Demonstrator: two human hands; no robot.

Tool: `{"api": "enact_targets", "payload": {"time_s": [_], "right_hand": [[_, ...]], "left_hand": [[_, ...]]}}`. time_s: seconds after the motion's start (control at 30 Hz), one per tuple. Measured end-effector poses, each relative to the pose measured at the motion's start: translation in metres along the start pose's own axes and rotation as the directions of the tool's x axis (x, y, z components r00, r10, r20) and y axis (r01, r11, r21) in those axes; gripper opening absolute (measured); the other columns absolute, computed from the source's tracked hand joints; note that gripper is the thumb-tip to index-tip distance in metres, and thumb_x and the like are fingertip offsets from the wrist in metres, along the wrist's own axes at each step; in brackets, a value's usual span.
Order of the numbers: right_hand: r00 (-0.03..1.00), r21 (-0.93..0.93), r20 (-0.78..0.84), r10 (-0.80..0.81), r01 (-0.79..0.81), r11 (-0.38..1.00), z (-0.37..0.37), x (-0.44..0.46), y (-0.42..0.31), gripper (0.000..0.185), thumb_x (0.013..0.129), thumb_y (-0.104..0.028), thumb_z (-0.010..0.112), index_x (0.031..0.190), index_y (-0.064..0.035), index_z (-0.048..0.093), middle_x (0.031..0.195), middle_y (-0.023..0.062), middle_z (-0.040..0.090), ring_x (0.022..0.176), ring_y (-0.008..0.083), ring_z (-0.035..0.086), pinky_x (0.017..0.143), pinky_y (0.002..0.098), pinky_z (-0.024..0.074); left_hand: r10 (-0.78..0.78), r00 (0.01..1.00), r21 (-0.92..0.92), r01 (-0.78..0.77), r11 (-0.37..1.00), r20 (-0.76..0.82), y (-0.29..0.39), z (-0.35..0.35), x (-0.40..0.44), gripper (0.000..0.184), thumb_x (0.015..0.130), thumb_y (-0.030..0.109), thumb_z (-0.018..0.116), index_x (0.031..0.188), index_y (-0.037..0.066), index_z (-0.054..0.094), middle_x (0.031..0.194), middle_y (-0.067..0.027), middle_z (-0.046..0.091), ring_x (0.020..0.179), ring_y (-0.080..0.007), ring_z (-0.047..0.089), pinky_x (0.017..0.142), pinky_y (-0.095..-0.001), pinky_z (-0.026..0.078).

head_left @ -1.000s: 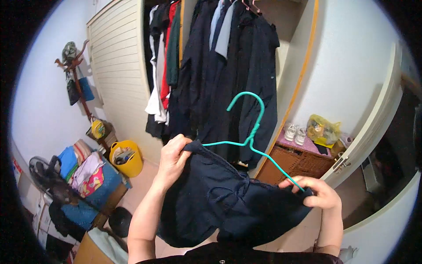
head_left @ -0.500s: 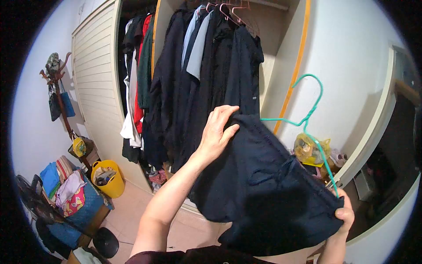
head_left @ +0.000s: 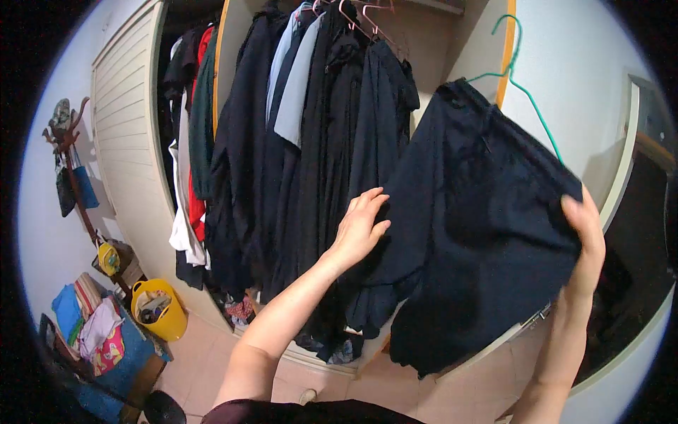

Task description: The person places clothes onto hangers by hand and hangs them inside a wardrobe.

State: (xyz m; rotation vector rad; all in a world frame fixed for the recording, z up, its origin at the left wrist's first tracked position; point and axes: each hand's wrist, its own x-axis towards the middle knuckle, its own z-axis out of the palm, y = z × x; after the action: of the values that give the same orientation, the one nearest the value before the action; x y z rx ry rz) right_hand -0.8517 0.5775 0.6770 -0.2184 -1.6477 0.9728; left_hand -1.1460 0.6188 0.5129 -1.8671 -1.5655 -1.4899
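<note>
Dark navy shorts (head_left: 494, 226) hang from a green wire hanger (head_left: 534, 106), its hook raised up near the wardrobe's right edge. My right hand (head_left: 587, 226) grips the right end of the waistband, thumb on the near side; its other fingers are hidden behind the cloth. My left hand (head_left: 361, 227) is beside the left leg of the shorts with fingers stretched and thumb apart. Its fingertips lie close to the cloth, and I cannot tell if they touch. Behind it, dark garments (head_left: 325, 162) hang in the wardrobe.
Pink hangers (head_left: 346, 15) hold clothes on the rail. A louvred door (head_left: 127, 113) stands left of the wardrobe. Further left are a yellow bucket (head_left: 171, 321), a coat stand (head_left: 83, 191) and folded clothes (head_left: 99, 328) on a blue box. A doorway (head_left: 639, 191) is at the right.
The shorts and hanger have risen and swung more upright, carried by my right hand. My left hand has let go of the waistband's left end and sits lower beside the leg.
</note>
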Motion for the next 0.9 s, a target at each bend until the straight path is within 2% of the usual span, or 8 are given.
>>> {"api": "enact_targets", "payload": {"time_s": [0.03,0.07,0.2,0.37,0.4,0.57,0.7,0.9], "right_hand": [[1.000,0.030,0.011,-0.011,0.011,0.999,0.008,0.017,0.005,0.047,0.081,-0.019,0.054,0.120,0.0061,0.050,0.114,0.0124,0.057,0.103,0.0189,0.055,0.092,0.0269,0.0392],[0.994,-0.001,-0.105,-0.016,0.016,1.000,0.024,0.032,0.008,0.040,0.078,-0.017,0.053,0.112,0.0041,0.056,0.100,0.0098,0.062,0.089,0.0159,0.057,0.082,0.0249,0.0425],[0.999,0.063,-0.013,-0.045,0.046,0.997,0.040,0.116,0.042,0.023,0.080,-0.017,0.059,0.096,-0.0016,0.059,0.089,0.0018,0.060,0.081,0.0111,0.054,0.075,0.0226,0.0426],[0.978,-0.074,-0.183,-0.095,0.082,0.994,0.085,0.204,0.062,0.020,0.080,-0.013,0.054,0.091,0.0022,0.058,0.081,0.0075,0.061,0.073,0.0163,0.056,0.067,0.0284,0.0436],[0.991,-0.103,-0.110,-0.071,0.060,0.993,0.085,0.224,0.068,0.016,0.080,-0.014,0.055,0.090,-0.0011,0.055,0.084,0.0064,0.059,0.076,0.0154,0.054,0.070,0.0271,0.0453],[0.976,-0.195,-0.219,0.006,-0.050,0.980,0.109,0.294,0.096,0.017,0.080,-0.011,0.054,0.089,0.0027,0.055,0.085,0.0099,0.061,0.075,0.0168,0.056,0.067,0.0286,0.0463],[0.978,-0.084,-0.206,-0.039,0.022,0.996,0.105,0.336,0.119,0.012,0.077,-0.007,0.056,0.080,0.0043,0.058,0.074,0.0112,0.060,0.066,0.0197,0.056,0.059,0.0321,0.0443],[0.976,-0.180,-0.198,-0.093,0.057,0.982,0.098,0.376,0.125,0.016,0.077,-0.010,0.058,0.084,0.0042,0.058,0.079,0.0115,0.060,0.070,0.0210,0.057,0.062,0.0336,0.0444]], "left_hand": [[0.013,1.000,0.045,-0.014,0.999,0.024,-0.011,0.003,0.005,0.048,0.078,0.013,0.062,0.122,0.002,0.047,0.133,-0.0163,0.040,0.122,-0.0340,0.038,0.102,-0.0395,0.033],[0.026,0.998,0.090,-0.030,0.995,0.050,-0.023,0.005,0.010,0.050,0.077,0.012,0.064,0.123,0.002,0.047,0.134,-0.0164,0.039,0.122,-0.0344,0.038,0.102,-0.0399,0.033],[0.013,0.986,0.279,-0.059,0.958,0.165,-0.063,0.001,0.024,0.052,0.075,0.014,0.066,0.123,0.003,0.047,0.135,-0.0149,0.039,0.122,-0.0332,0.039,0.099,-0.0408,0.038],[-0.092,0.979,0.457,-0.002,0.889,0.184,-0.123,-0.013,0.032,0.056,0.073,0.013,0.069,0.123,0.002,0.047,0.131,-0.0190,0.042,0.119,-0.0330,0.042,0.097,-0.0382,0.039],[-0.084,0.979,0.454,-0.010,0.891,0.186,-0.131,-0.016,0.033,0.056,0.073,0.013,0.069,0.123,0.002,0.047,0.131,-0.0190,0.042,0.119,-0.0330,0.042,0.097,-0.0382,0.039],[-0.010,0.975,0.339,-0.066,0.939,0.220,-0.142,-0.035,0.036,0.055,0.075,0.012,0.067,0.124,0.001,0.046,0.130,-0.0198,0.043,0.119,-0.0351,0.041,0.099,-0.0400,0.038],[0.019,0.966,0.296,-0.098,0.950,0.259,-0.142,-0.044,0.032,0.055,0.074,0.012,0.068,0.124,0.001,0.046,0.129,-0.0199,0.043,0.119,-0.0345,0.041,0.099,-0.0399,0.038],[0.012,0.958,0.267,-0.092,0.959,0.287,-0.143,-0.050,0.034,0.053,0.076,0.014,0.067,0.124,0.002,0.047,0.131,-0.0182,0.043,0.120,-0.0346,0.040,0.100,-0.0404,0.037]]}}
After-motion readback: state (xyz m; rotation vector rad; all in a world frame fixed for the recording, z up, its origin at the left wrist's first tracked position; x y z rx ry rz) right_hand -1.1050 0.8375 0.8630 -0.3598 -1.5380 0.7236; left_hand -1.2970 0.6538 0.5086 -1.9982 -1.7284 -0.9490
